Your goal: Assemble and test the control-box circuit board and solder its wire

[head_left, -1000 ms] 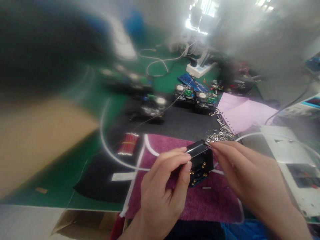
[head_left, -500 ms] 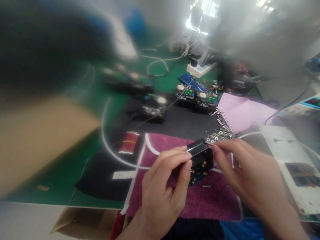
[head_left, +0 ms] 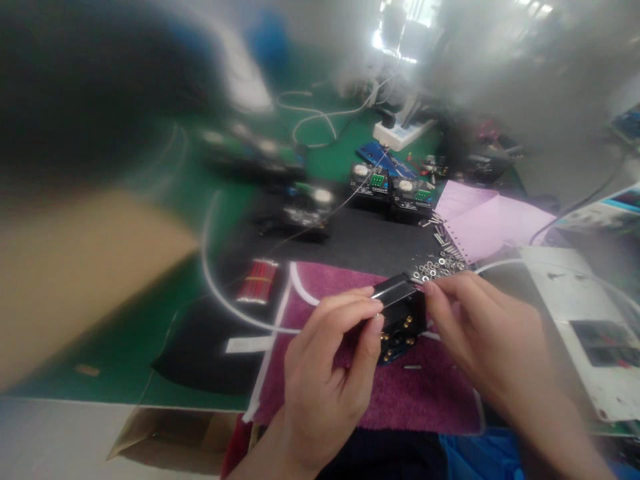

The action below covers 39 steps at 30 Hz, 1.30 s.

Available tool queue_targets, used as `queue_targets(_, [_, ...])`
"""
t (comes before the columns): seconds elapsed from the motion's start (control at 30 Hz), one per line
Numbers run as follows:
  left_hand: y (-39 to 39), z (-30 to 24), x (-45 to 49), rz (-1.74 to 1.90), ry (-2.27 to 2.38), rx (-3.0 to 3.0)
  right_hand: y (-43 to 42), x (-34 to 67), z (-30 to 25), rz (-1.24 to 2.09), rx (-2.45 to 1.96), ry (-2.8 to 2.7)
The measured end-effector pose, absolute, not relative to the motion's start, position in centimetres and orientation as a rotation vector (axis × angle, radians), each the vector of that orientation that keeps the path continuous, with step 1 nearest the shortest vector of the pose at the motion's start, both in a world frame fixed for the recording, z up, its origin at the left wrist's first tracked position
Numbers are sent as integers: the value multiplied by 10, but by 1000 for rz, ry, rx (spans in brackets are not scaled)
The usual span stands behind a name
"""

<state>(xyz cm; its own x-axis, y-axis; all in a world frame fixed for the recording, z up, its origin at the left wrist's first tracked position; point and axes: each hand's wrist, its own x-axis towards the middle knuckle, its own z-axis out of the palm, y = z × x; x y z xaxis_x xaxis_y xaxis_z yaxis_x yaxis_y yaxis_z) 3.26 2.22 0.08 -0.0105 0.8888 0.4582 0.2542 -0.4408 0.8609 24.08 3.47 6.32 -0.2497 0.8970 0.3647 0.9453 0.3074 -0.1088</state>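
My left hand [head_left: 333, 373] is closed around the left side of a black box-shaped housing [head_left: 400, 313] with brass-coloured fittings on its near face. The housing is held tilted over a purple cloth [head_left: 415, 407]. At its upper right corner, my right hand [head_left: 480, 327] pinches a thin metal pin [head_left: 416, 281] between thumb and forefinger, its far end against the housing's edge. Just beyond that hand lies a pile of metal nuts or washers [head_left: 437, 269]. Another small pin [head_left: 413, 367] rests on the cloth below the housing.
A banded bundle of red wires [head_left: 259, 281] lies left of the cloth. Behind are circuit-board assemblies [head_left: 369, 183], loose metal pins [head_left: 445, 240], pink paper [head_left: 493, 220] and a white power strip [head_left: 403, 133]. A cardboard box [head_left: 90, 280] stands at the left; a white panel [head_left: 575, 293] lies right.
The view has shifted very slightly. Both hands keep their hold, and the pin stays at the housing's corner with little visible movement.
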Motion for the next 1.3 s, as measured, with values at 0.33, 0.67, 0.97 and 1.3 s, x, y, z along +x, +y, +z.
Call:
queue_targets(0.33, [22, 0, 33, 1488, 1195, 1727, 35, 244, 65, -131, -1603, -2285])
queue_targets(0.67, [23, 1, 33, 1496, 1194, 1721, 33, 247, 69, -115, -1590, -2305])
queue_targets(0.97, [23, 0, 33, 1485, 1192, 1724, 33, 245, 68, -181, -1570, -2297])
queue_targets(1.3, [24, 2, 34, 1493, 1208, 1725, 36, 245, 67, -175, -1618, -2308])
